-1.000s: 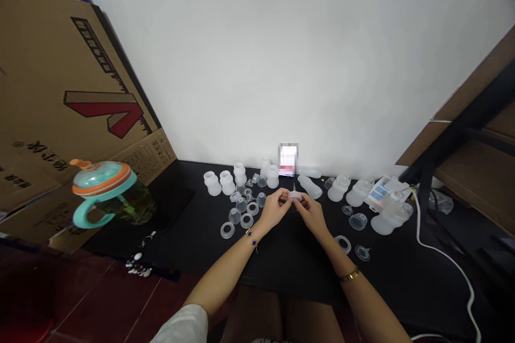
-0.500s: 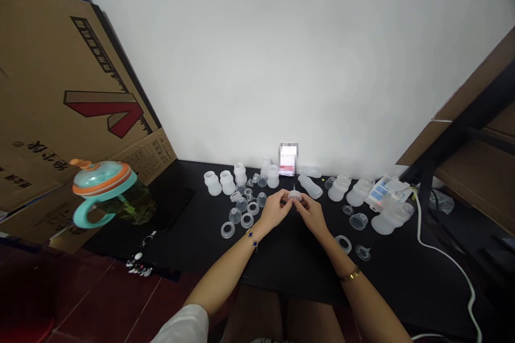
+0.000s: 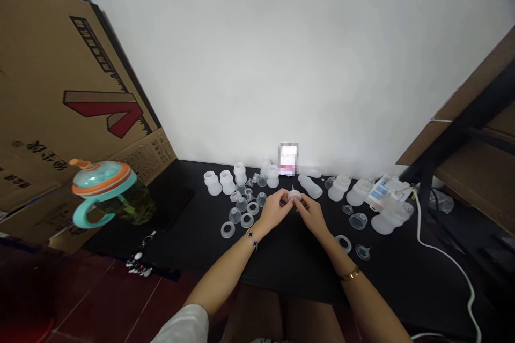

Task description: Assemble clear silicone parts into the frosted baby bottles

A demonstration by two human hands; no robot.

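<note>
Both forearms angle inward; the left hand (image 3: 274, 209) and right hand (image 3: 311, 213) pinch a small translucent plastic teat piece (image 3: 295, 195) between their fingertips, above the black table (image 3: 289, 257), with clear plastic rings (image 3: 241, 214) just left of the left hand.

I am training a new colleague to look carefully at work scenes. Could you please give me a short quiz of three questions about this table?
1. True or false: the left hand and the right hand hold one small translucent part between them.
2. Where does the teal cup with the orange-rimmed lid stand? A: to the left of the hands. B: to the right of the hands. C: between the hands.
3. Fill in: the gold bracelet is on the ___ wrist.
Key: 1 true; 2 A; 3 right.
</note>
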